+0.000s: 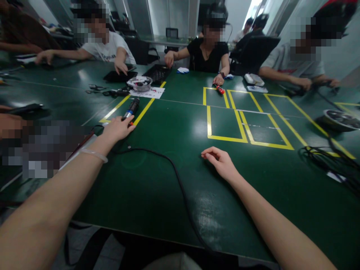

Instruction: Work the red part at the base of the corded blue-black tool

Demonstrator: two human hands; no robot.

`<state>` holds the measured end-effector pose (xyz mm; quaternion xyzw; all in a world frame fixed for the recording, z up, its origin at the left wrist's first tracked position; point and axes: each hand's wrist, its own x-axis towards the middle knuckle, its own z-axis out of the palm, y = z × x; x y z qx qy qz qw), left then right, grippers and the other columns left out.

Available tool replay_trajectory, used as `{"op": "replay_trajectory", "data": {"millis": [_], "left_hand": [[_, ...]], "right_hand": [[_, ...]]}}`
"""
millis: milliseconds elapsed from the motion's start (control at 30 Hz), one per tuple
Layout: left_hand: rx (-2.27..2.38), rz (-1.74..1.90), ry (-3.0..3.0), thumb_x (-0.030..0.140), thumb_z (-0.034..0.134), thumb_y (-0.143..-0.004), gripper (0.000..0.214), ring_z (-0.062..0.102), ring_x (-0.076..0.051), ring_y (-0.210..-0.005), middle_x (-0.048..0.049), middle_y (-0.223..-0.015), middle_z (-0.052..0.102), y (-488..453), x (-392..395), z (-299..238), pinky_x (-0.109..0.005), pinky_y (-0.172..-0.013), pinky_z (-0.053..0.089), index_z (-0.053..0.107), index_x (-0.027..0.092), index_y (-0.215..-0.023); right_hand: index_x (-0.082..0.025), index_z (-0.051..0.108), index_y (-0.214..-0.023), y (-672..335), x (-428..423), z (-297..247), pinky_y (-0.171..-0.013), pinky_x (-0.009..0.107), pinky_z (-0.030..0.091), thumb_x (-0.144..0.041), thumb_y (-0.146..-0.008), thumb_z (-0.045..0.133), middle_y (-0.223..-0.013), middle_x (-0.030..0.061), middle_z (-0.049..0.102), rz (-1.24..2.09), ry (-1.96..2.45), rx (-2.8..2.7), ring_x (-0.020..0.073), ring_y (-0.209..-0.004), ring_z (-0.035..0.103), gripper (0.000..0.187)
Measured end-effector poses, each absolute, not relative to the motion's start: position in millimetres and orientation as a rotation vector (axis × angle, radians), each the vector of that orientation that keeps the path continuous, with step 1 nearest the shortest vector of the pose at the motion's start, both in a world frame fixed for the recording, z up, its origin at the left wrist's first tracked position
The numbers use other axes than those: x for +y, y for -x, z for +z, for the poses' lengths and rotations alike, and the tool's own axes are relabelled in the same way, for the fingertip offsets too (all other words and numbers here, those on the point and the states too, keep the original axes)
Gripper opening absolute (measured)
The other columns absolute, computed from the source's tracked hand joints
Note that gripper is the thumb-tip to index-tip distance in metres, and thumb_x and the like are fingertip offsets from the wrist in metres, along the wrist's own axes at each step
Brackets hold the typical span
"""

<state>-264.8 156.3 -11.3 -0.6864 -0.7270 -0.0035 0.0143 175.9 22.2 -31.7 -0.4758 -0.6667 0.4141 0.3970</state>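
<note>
My left hand reaches forward over the dark green table, its fingers wrapped round the near end of a black electric screwdriver with a blue and silver band. Some orange shows beside the fingertips, and the palm hides the tool's rear. From under this hand a black cord runs across the table to its front edge. Resting on the bare tabletop, my right hand is loosely closed, thumb close to the forefinger, with nothing visible in it. A small metal piece lies beside the cord.
Yellow tape rectangles mark the table. A clear bowl of parts stands on a paper sheet. Opposite, a co-worker's hand touches a red tool. At right are coiled black cables and a metal bowl.
</note>
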Motion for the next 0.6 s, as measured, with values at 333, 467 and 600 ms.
{"op": "replay_trajectory", "data": {"millis": [333,467,600], "left_hand": [[-2.238,0.052,2.100,0.057,0.031,-0.097,0.063,0.051,-0.038,-0.113,-0.0190,-0.132,0.051,241,138,-4,-0.050,-0.093,0.042,0.041,0.026,-0.151],[-2.195,0.073,2.100,0.055,0.026,-0.099,0.061,0.054,-0.037,-0.113,-0.0196,-0.129,0.054,216,119,-4,-0.047,-0.090,0.045,0.042,0.026,-0.150],[-2.108,0.119,2.104,0.054,0.025,-0.100,0.060,0.055,-0.038,-0.112,-0.0204,-0.127,0.056,182,96,-4,-0.045,-0.084,0.048,0.042,0.027,-0.150]], "right_hand": [[-0.018,0.069,-0.094,-174,23,-33,-0.079,0.034,0.051,-0.031,-0.091,0.056,-0.091,0.0061,0.074,1.056,1.200,-1.704,0.0198,-0.085,0.068,0.018],[-0.018,0.069,-0.094,-173,22,-32,-0.079,0.034,0.051,-0.030,-0.091,0.055,-0.092,0.0061,0.073,1.025,1.203,-1.736,0.0199,-0.084,0.068,0.018],[-0.018,0.069,-0.094,-170,20,-29,-0.082,0.034,0.050,-0.026,-0.092,0.054,-0.094,0.0055,0.073,0.917,1.196,-1.787,0.0202,-0.089,0.067,0.017]]}}
